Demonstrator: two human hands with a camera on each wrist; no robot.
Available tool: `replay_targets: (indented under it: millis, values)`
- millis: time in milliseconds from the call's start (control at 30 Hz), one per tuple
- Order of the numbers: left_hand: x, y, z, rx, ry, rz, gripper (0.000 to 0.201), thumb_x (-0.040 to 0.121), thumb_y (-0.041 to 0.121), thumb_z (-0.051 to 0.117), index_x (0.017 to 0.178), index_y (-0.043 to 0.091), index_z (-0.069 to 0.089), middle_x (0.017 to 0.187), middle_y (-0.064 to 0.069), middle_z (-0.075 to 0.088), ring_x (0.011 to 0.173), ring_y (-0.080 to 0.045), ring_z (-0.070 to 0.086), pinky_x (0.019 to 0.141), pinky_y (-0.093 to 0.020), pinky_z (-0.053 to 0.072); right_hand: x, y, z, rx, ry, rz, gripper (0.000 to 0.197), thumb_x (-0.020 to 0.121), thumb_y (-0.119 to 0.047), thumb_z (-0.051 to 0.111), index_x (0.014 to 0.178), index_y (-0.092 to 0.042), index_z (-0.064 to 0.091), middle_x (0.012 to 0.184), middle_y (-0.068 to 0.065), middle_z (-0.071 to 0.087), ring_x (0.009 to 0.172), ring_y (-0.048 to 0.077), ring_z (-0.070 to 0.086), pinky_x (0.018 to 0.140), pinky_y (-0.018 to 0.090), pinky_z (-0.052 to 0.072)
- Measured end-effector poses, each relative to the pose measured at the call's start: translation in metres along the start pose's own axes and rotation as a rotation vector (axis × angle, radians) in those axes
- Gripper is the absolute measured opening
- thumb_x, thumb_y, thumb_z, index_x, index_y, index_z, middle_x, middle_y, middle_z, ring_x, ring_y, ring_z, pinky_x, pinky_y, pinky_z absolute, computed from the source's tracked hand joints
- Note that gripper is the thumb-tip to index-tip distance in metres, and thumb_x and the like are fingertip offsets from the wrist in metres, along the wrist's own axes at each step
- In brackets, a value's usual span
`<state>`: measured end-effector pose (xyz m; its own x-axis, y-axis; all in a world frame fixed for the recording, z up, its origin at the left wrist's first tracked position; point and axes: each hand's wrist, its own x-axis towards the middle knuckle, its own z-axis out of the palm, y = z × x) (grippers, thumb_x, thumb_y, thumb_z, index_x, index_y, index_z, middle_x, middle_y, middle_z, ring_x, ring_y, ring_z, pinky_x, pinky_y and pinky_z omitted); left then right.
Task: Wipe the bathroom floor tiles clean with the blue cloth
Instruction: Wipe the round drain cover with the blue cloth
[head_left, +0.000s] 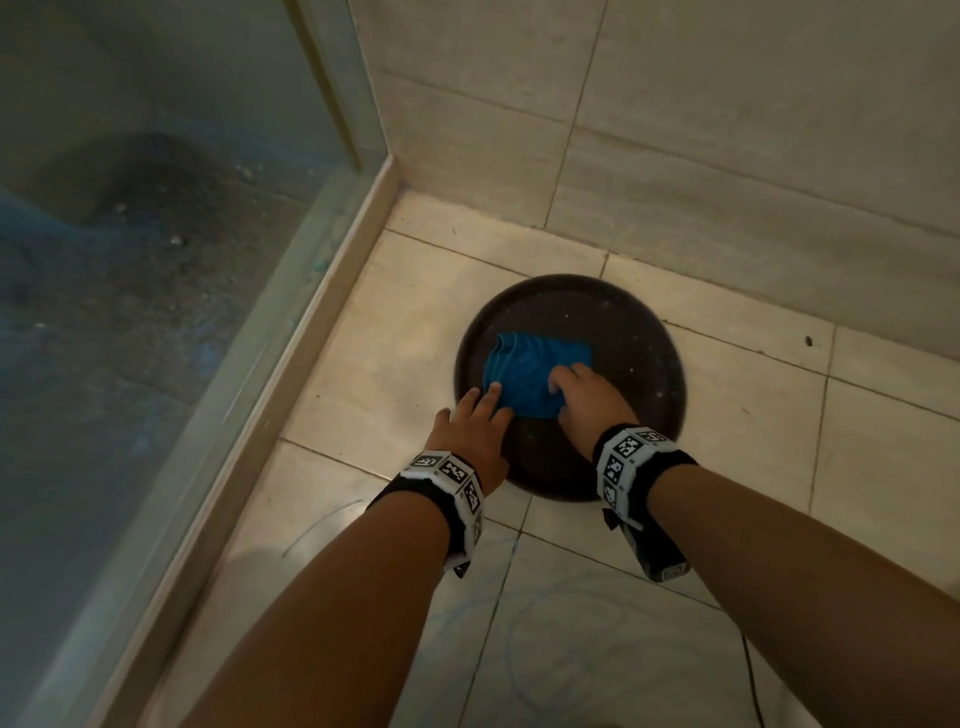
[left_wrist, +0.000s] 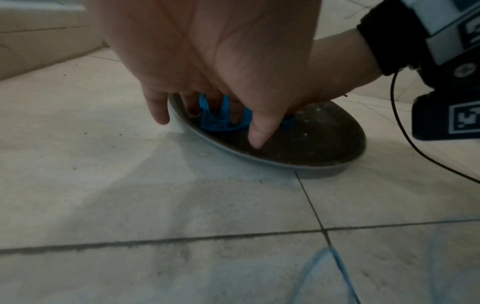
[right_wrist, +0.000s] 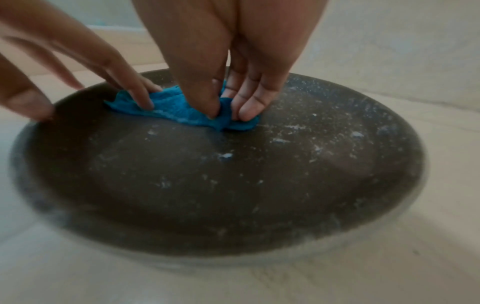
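Blue cloth (head_left: 530, 376) in dark pan (head_left: 639, 332), right hand (head_left: 587, 400) pinching, left hand (head_left: 475, 431) pressing

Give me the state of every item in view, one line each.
blue cloth: crumpled, lying inside the pan.
dark round pan: sitting on the floor, speckled with pale bits.
left hand: fingers straight, tips pressing the cloth's edge.
right hand: fingers curled, pinching the cloth.
floor tiles: faint blue scribble marks on the near tiles.

One blue cloth (head_left: 524, 374), one round dark dish (head_left: 639, 332), two hands (head_left: 475, 431) (head_left: 589, 397) and two wrist bands (head_left: 452, 475) (head_left: 631, 457) are seen.
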<state>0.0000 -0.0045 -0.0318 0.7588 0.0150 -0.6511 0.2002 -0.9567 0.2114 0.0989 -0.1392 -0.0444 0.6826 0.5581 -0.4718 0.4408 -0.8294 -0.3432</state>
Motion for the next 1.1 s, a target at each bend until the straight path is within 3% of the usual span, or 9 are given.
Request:
replay_targets:
  millis: [167,267,333,567,700,867,967,1033,1100]
  values:
    - [0.000,-0.004,-0.003,0.023,-0.020,0.014,0.067,0.095,0.033,0.052,0.152,0.024,0.017,0.162,-0.001,-0.004,0.149,-0.025,0.002,0.117,-0.045,0.019,-0.007,0.001,-0.014,-0.044,-0.005,-0.063,0.014,0.083,-0.037,0.058,0.094,-0.028,0.055,0.087,-0.008,0.054,0.085,0.015,0.055,0.072,0.030,0.046]
    - [0.000,-0.004,-0.004,0.022,-0.021,0.021,0.066,0.096,0.033,0.051,0.153,0.024,0.017,0.162,0.000,-0.003,0.149,-0.025,0.002,0.118,-0.045,0.018,0.003,0.004,-0.020,-0.121,0.127,0.025,0.047,0.087,-0.042,0.054,0.130,-0.028,0.042,0.125,0.002,0.045,0.114,0.023,0.044,0.092,0.039,0.043]
    - [-0.001,-0.005,-0.002,0.006,-0.015,0.022,0.066,0.096,0.032,0.051,0.152,0.025,0.018,0.163,0.000,-0.002,0.149,-0.025,0.002,0.118,-0.045,0.018,0.008,0.004,-0.019,-0.151,0.025,0.176,0.060,0.088,-0.041,0.054,0.141,-0.025,0.030,0.140,0.007,0.033,0.126,0.029,0.034,0.101,0.044,0.037]
    - [-0.017,-0.012,-0.019,-0.030,0.133,0.034,0.079,0.093,0.029,0.055,0.154,0.027,0.005,0.162,-0.002,-0.010,0.148,-0.025,0.002,0.117,-0.046,0.022,-0.008,0.001,-0.018,-0.048,-0.033,0.140,0.027,0.086,-0.025,0.059,0.112,-0.021,0.052,0.119,0.004,0.045,0.115,0.026,0.038,0.095,0.038,0.040]
    - [-0.022,-0.009,-0.041,-0.095,0.242,0.069,0.087,0.090,0.026,0.057,0.153,0.032,-0.003,0.162,-0.003,-0.008,0.147,-0.026,0.007,0.114,-0.045,0.028,-0.027,-0.011,-0.047,0.151,0.014,-0.054,0.017,0.085,-0.015,0.057,0.093,-0.024,0.046,0.094,-0.001,0.054,0.087,0.021,0.054,0.072,0.030,0.043]
    - [-0.033,0.001,-0.056,-0.129,0.300,0.146,0.072,0.091,0.028,0.058,0.151,0.030,0.018,0.162,-0.003,-0.003,0.145,-0.027,0.013,0.112,-0.044,0.032,-0.063,-0.030,-0.076,0.240,0.050,-0.225,0.020,0.086,-0.009,0.054,0.090,-0.027,0.046,0.086,-0.006,0.056,0.075,0.011,0.054,0.068,0.026,0.045]
    - [-0.043,0.005,-0.064,-0.118,0.290,0.174,0.044,0.094,0.026,0.053,0.136,0.018,0.044,0.158,-0.006,0.019,0.141,-0.026,0.026,0.109,-0.041,0.034,-0.081,-0.035,-0.083,0.257,0.076,-0.197,0.021,0.086,-0.011,0.055,0.091,-0.029,0.045,0.087,-0.008,0.057,0.077,0.009,0.054,0.067,0.024,0.045]
    - [-0.052,0.005,-0.069,-0.217,0.286,0.189,0.030,0.095,0.023,0.051,0.123,0.015,0.052,0.133,-0.009,0.051,0.122,-0.027,0.049,0.097,-0.038,0.043,-0.090,-0.035,-0.087,0.266,0.079,-0.143,0.022,0.087,-0.012,0.057,0.096,-0.029,0.046,0.088,-0.007,0.059,0.078,0.010,0.056,0.065,0.022,0.044]
    - [-0.065,0.005,-0.074,-0.345,0.276,0.193,0.021,0.097,0.020,0.049,0.116,0.013,0.052,0.109,-0.010,0.062,0.099,-0.026,0.059,0.083,-0.034,0.047,-0.097,-0.034,-0.090,0.283,0.048,-0.081,0.023,0.086,-0.013,0.060,0.101,-0.026,0.049,0.090,-0.005,0.061,0.081,0.012,0.058,0.065,0.019,0.044]
